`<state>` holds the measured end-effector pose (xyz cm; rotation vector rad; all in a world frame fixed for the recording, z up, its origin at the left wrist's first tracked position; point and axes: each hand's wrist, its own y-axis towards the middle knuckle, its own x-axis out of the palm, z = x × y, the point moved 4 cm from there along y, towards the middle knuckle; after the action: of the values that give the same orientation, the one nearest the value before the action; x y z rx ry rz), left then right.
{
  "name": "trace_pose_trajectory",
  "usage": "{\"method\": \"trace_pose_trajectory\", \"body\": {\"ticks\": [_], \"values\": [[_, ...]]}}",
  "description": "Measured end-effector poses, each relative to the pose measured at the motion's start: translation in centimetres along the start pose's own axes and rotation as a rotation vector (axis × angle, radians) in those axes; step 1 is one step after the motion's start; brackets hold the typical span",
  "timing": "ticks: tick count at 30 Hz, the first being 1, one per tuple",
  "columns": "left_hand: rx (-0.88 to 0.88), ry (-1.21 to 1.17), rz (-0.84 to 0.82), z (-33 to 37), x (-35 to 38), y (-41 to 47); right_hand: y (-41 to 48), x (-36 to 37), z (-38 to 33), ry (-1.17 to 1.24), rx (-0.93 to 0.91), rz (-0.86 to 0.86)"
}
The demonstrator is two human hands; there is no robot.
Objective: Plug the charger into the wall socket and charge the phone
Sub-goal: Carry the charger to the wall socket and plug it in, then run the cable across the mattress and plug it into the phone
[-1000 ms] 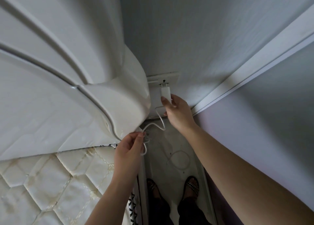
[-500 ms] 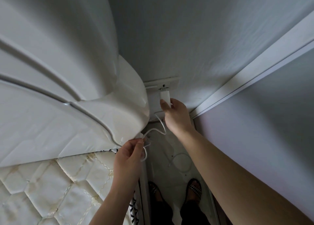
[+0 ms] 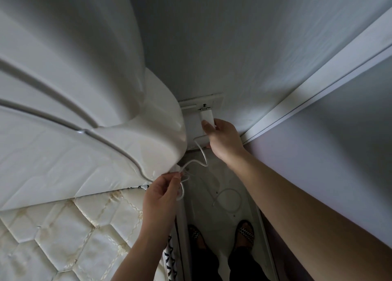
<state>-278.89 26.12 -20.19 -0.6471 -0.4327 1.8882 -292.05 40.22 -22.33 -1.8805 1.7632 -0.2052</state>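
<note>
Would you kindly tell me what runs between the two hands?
In the head view, the white charger cable curls from the right hand down to the left hand.

A grey-white wall (image 3: 244,38) fills the upper view, crossed diagonally by a white moulding strip (image 3: 318,85). A curved white headboard (image 3: 74,89) stands at left above a quilted cream mattress (image 3: 63,234). Below lies a narrow strip of pale floor (image 3: 224,181), dimly lit.

Glossy smooth plastic charger (image 3: 206,117) and cable (image 3: 201,153); quilted cloth mattress (image 3: 63,234); matt wall (image 3: 244,47).
</note>
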Motion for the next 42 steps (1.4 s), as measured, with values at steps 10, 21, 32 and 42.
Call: {"method": "trace_pose_trajectory", "body": {"ticks": [10, 21, 32, 42], "values": [[-0.012, -0.014, -0.023, 0.7, 0.1, -0.4, 0.7, 0.1, -0.8, 0.016, 0.076, 0.071], [-0.036, 0.014, -0.015, 2.6, -4.0, -6.0, -9.6, -4.0, -0.8, -0.259, -0.313, 0.056], [-0.126, -0.344, -0.191, 7.8, -6.6, -14.7, -24.0, 0.3, -0.2, -0.411, -0.262, -0.355], [0.062, -0.234, -0.254, 11.9, -9.1, -15.4, -27.2, -4.9, -7.0, -0.163, -0.213, -0.150]]}}
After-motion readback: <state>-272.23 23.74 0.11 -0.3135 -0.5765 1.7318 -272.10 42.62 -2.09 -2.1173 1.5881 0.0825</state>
